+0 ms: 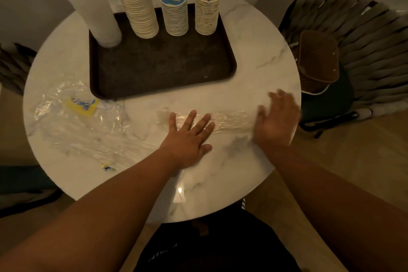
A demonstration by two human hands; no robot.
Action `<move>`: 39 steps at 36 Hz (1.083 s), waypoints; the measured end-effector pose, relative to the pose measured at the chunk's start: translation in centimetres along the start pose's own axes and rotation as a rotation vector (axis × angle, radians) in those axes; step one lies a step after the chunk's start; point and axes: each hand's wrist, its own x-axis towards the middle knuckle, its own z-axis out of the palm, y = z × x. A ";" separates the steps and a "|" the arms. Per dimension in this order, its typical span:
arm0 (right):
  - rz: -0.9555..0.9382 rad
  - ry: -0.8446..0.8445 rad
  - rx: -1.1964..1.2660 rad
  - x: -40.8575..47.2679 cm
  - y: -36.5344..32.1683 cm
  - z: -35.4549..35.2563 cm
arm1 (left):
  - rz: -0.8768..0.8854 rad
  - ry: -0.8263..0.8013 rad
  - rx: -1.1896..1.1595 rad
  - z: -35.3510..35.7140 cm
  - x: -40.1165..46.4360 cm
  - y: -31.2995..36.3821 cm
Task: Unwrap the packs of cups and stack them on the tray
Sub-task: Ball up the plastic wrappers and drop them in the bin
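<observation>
We've got four cup stacks [174,4] upright along the far edge of the tray [163,66]. Clear wrapper [229,120] lies flat on the table [254,35], under both hands: left hand [189,139] flat, fingers spread, pressing it; right hand [278,120] blurred, fingers extended on its right end.

Left hand [187,139] flat, fingers spread, right hand [277,119] open, blurred
</observation>
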 end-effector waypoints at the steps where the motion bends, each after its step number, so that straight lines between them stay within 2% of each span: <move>1: -0.147 -0.033 0.084 -0.4 -1.5 0.3 | -0.004 -0.007 0.001 0.0 0.1 0.1; 2: -0.288 -0.144 0.147 -1.0 -3.1 0.6 | -0.005 -0.012 0.003 -0.1 0.2 0.2; 4: -0.477 -0.497 0.138 -2.4 -5.3 1.5 | 0.007 -0.019 0.008 -0.4 0.2 0.0; 5: -0.497 -0.663 0.081 -3.1 -5.7 2.1 | 0.015 -0.018 0.013 -0.5 0.2 -0.4; 6: -0.488 -0.750 0.005 -3.7 -5.5 2.6 | 0.016 -0.014 0.021 -0.7 0.1 -1.0; 10: -0.513 -0.730 -0.222 -4.0 -2.9 3.6 | -0.048 -0.020 0.035 -1.4 -1.1 -4.3; 15: -0.599 -0.809 -0.297 -2.1 -1.2 2.8 | -0.133 0.013 0.086 -2.9 -1.8 -6.1; 19: -0.674 -0.845 -0.369 0.3 0.5 1.7 | -0.042 0.124 0.178 -4.4 -1.7 -4.5; 22: -0.656 -0.797 -0.445 1.7 0.9 0.9 | 0.016 0.151 0.207 -5.1 -1.8 -1.9; 25: -0.666 -0.701 -0.380 0.8 -0.1 0.2 | 0.025 0.148 0.161 -5.9 -2.4 0.8; 28: -0.699 -0.641 -0.101 -1.5 -0.6 0.3 | 0.034 0.165 0.056 -6.8 -2.8 2.7; 30: -0.578 -0.622 0.175 -2.8 -0.4 0.4 | 0.105 0.263 -0.121 -7.9 -2.6 3.3; 32: -0.344 -0.624 0.388 -3.3 -0.4 -0.3 | 0.168 0.394 -0.440 -9.3 -2.1 3.6; 35: -0.019 -0.579 0.507 -3.1 -0.6 -1.4 | 0.078 0.583 -0.937 -10.0 -0.3 3.5; 37: 0.065 -0.567 0.492 -2.6 -0.6 -1.6 | -0.032 0.642 -1.010 -9.4 1.0 3.3; 39: 0.147 -0.587 0.504 -1.8 -0.6 -1.3 | -0.088 0.644 -0.963 -8.6 1.9 3.4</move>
